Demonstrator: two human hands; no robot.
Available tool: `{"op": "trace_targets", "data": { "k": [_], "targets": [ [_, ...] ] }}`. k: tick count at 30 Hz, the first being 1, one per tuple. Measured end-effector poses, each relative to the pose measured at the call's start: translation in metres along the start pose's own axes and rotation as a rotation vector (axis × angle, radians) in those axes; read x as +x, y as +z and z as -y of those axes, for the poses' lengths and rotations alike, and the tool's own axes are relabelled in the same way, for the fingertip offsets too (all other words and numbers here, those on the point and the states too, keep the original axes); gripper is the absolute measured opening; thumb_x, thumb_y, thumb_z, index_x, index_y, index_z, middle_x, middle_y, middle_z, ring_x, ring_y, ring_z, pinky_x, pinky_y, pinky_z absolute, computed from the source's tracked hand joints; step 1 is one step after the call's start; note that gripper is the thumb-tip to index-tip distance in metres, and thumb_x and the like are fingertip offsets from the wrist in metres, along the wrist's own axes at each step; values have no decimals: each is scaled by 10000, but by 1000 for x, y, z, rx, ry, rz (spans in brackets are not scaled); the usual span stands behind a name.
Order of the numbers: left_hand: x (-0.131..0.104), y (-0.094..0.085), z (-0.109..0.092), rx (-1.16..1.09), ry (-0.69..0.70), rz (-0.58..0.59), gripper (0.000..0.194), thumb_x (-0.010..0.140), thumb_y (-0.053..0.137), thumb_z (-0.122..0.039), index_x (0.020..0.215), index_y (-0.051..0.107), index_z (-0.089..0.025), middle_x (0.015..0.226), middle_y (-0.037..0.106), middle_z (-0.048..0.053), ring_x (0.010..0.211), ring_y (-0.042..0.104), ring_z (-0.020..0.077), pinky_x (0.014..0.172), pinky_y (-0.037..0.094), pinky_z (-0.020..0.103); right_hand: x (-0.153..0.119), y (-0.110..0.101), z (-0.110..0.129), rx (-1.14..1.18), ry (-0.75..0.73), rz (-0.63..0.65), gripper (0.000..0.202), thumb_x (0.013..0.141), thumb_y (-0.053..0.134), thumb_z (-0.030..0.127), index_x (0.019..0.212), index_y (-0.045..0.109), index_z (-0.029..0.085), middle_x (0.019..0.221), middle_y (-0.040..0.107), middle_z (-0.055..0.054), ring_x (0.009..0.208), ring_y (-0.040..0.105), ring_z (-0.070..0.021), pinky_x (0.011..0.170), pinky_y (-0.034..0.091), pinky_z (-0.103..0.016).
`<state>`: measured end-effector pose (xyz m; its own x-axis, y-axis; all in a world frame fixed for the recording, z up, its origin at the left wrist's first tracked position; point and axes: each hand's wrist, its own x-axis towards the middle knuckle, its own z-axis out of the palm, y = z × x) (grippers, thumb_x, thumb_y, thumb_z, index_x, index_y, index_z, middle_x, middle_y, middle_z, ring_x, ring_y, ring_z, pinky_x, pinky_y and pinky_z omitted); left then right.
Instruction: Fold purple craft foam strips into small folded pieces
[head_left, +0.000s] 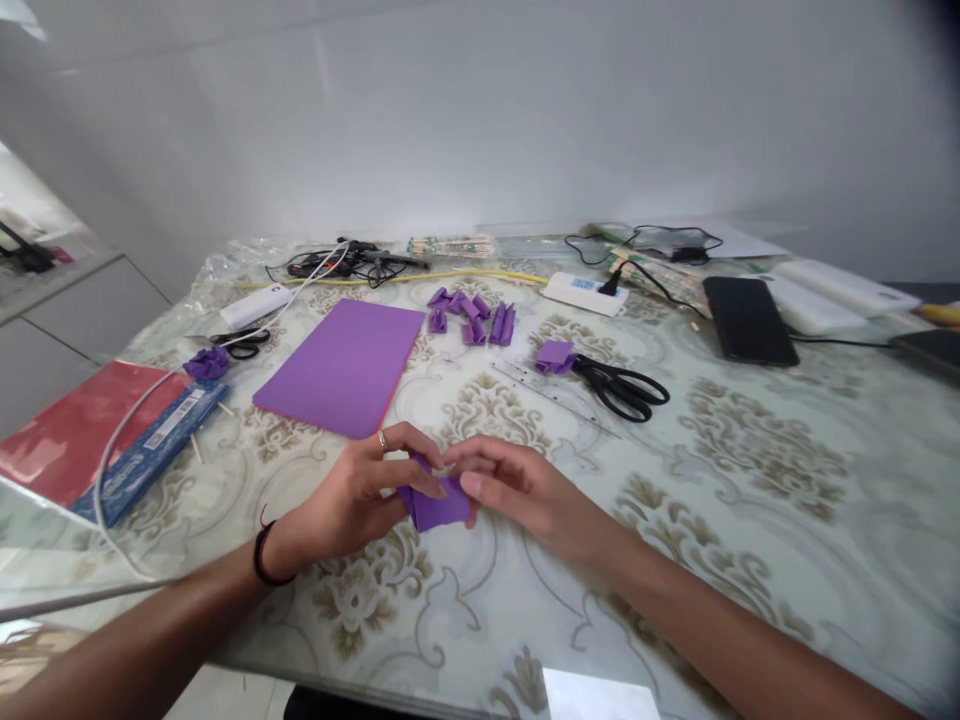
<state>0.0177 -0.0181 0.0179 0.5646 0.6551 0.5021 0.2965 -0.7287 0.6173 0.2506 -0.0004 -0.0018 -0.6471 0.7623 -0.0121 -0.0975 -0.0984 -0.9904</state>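
- Resting between the fingertips of both hands, just above the table, is a small, folded piece of matte purple paper [441,508], with a flat panel facing up and a crease toward the left.
- Gripping its left part, the left hand [367,490] has its fingers curled in close, the index finger lying over the paper.
- At its right edge, the right hand [525,490] takes a narrow pinch, thumb on top and a fingertip showing beneath.
- It probably handles as very light, fairly crisp along the folds yet easily bent or crushed; not likely slippery. Edges and creased corners look the best places to hold, with light pressure, since a hard squeeze on the panel could dent it.
- Beyond the left hand lies a large rectangular purple sheet [345,360], red showing along its lower edge.
- Straight ahead of both hands is a cluster of small folded purple paper pieces [475,315].
- Ahead of the right hand are a clear flat ruler [551,398] and black-handled scissors [622,390].
- Under everything spreads a pale table covering with brown floral patterns [585,590].
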Motion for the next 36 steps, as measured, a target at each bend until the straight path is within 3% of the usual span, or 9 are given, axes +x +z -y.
{"op": "trace_targets", "data": {
  "k": [4,7,10,17,22,28,31,36],
  "targets": [
    [0,3,-2,1,-36,2,439,829,511,86,1084,689,-223,1129,649,86,1058,663,192,903,561,321,4,3,-9,-15,86,-22,325,862,762,478,884,672,167,671,668,10,597,623,-132,617,485,-260],
    [0,-1,-5,-112,-204,-34,513,886,529,8,1334,572,-238,1231,662,112,1130,649,224,980,539,373,3,2,-8,-112,48,-113,249,899,725,415,860,666,176,656,666,11,615,610,-135,615,448,-255],
    [-1,-6,-6,-270,-394,-9,449,973,545,-143,1412,514,-230,1201,691,109,1008,683,209,860,571,324,1,0,-4,-246,-22,-219,154,912,700,340,869,677,194,716,666,10,676,604,-146,646,453,-263],
    [-2,-2,-4,-237,-467,-29,240,1021,576,-294,1244,639,-231,1049,732,50,873,679,170,746,543,264,0,0,3,-455,-130,-302,87,903,688,295,883,714,214,775,680,0,728,611,-166,659,451,-275],
    [-1,-4,-8,-139,-488,-29,242,1057,510,-326,1198,680,-230,1019,752,31,842,667,157,696,503,237,-1,1,3,-455,-142,-305,106,908,676,305,873,705,210,766,662,-2,720,604,-165,644,447,-270],
    [7,-1,-11,-140,-572,38,201,991,612,-319,983,739,-164,864,755,22,762,665,150,672,501,226,-2,2,4,-536,-207,-319,72,916,661,266,880,704,221,740,622,14,693,578,-154,620,422,-263],
    [7,2,-9,-163,-582,55,195,988,614,-302,986,758,-170,901,778,19,796,690,149,704,514,220,-3,3,5,-576,-245,-315,57,918,662,251,897,705,221,747,619,16,702,579,-151,635,420,-263],
    [4,3,-7,-133,-567,50,192,986,631,-308,973,778,-184,893,794,5,777,697,139,689,504,212,-3,4,5,-607,-188,-278,98,939,651,272,874,689,209,768,628,7,717,573,-155,642,409,-271]
  ]
}}
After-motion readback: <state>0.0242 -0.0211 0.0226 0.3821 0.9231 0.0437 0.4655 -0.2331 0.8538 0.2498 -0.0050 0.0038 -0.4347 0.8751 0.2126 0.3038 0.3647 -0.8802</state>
